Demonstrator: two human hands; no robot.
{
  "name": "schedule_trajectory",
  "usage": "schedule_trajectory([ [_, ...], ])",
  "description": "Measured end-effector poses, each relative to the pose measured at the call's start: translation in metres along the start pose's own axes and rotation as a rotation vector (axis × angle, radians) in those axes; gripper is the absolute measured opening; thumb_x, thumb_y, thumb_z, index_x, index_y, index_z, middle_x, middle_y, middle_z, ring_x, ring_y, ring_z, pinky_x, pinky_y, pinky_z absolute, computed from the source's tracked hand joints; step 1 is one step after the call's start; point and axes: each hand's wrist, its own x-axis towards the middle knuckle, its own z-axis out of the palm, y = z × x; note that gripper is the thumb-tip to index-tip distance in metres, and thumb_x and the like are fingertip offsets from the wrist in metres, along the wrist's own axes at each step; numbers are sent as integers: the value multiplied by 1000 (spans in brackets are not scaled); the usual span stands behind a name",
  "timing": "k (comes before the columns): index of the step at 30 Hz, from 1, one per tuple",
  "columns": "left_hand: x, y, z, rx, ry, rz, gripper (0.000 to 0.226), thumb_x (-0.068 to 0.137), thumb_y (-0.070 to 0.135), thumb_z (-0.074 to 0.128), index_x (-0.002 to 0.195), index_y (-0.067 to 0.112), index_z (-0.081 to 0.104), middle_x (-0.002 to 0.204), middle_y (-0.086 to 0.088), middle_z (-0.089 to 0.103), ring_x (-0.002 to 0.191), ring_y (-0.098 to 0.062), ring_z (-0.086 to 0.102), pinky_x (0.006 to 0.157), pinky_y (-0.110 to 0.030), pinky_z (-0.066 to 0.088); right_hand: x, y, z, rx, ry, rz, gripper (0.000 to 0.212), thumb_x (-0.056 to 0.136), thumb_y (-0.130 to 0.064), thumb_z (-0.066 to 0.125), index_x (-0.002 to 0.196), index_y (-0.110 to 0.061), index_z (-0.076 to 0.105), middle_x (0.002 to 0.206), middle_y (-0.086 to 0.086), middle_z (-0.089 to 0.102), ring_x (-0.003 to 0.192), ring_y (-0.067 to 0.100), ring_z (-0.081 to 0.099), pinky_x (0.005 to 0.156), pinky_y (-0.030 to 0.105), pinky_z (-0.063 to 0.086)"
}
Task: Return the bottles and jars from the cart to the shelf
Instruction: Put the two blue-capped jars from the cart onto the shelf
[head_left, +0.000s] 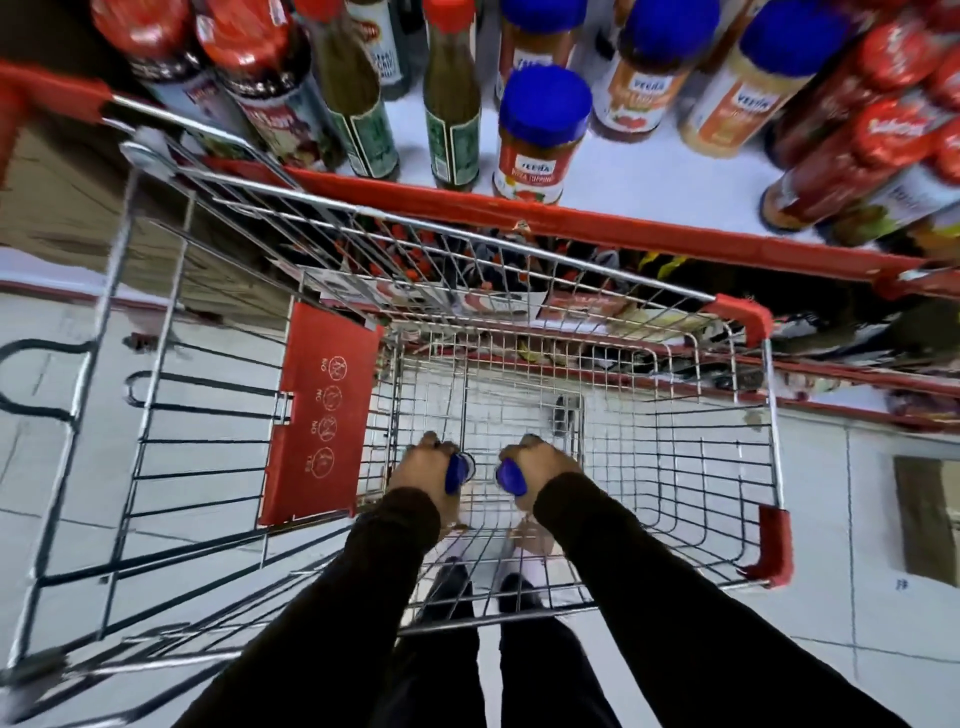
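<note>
Seemingly, both hands' fingers (431, 447) wrap blue-lidded jars (457, 473) inside the cart (675, 447).

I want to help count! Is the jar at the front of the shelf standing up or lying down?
Standing up. The blue-lidded jar rests on its base on the shelf, lid on top.

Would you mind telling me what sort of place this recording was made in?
Very likely a grocery shop aisle. A wire shopping cart stands against a red-edged shelf stocked with rows of labelled blue-lidded jars and sauce bottles.
</note>
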Motion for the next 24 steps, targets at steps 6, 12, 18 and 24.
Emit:
schedule_trajectory([
  [6,-33,32,-58,-31,127,79,61,74,22,67,132,19,51,128,-5,57,115,-28,58,94,-34,51,-51,13,-60,143,155,53,55,75,-27,78,124,-18,55,125,7,60,116,31,60,95,40,54],
  [12,-62,72,-118,-67,226,153,57,69,29,73,123,18,58,119,-7,65,108,-30,65,86,-31,54,-102,25,-116,205,255,103,68,70,-39,83,128,-17,54,122,10,65,111,31,63,91,37,56],
  [18,-83,116,-172,-22,308,294,50,69,35,73,117,21,63,115,-7,69,106,-30,66,85,-31,54,-145,36,-167,152,426,153,54,67,-36,82,117,-22,65,117,8,69,109,29,66,90,32,53],
  [24,-96,156,-229,19,410,400,56,64,37,78,116,21,63,119,-6,63,108,-28,63,92,-37,55,-181,50,-220,161,555,165,63,56,-44,85,113,-24,66,114,7,69,105,29,67,92,33,55],
])
